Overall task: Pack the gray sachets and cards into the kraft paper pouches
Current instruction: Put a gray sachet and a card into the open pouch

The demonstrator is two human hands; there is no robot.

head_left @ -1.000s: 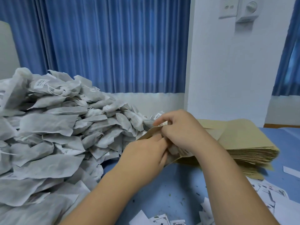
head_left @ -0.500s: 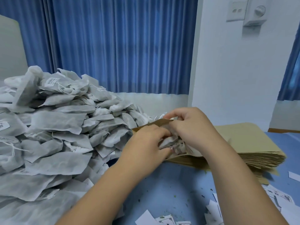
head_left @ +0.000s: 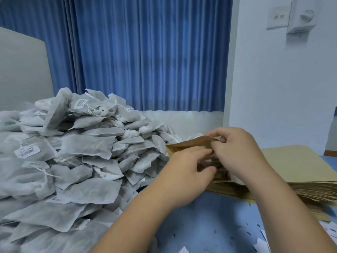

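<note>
A tall heap of gray sachets (head_left: 76, 161) with strings and white tags fills the left of the blue table. A kraft paper pouch (head_left: 189, 143) is held open at centre, its mouth facing left. My right hand (head_left: 237, 152) pinches the pouch's upper lip. My left hand (head_left: 186, 172) has its fingers curled at the pouch mouth, gripping the lower side; gray sachets show between the two hands, partly hidden. A thick stack of flat kraft pouches (head_left: 295, 172) lies to the right under my right forearm. White cards (head_left: 262, 241) lie scattered at the bottom right.
Bare blue table (head_left: 209, 225) with dark crumbs lies in front of the hands. Blue curtains hang behind, a white wall with a socket and a dial switch (head_left: 299, 17) at the right. A pale board (head_left: 21, 73) stands at the far left.
The view has turned left and the hands sit lower right in it. Both hands stay on the pouch; the loose sachets seen between them are now mostly covered by the fingers.
</note>
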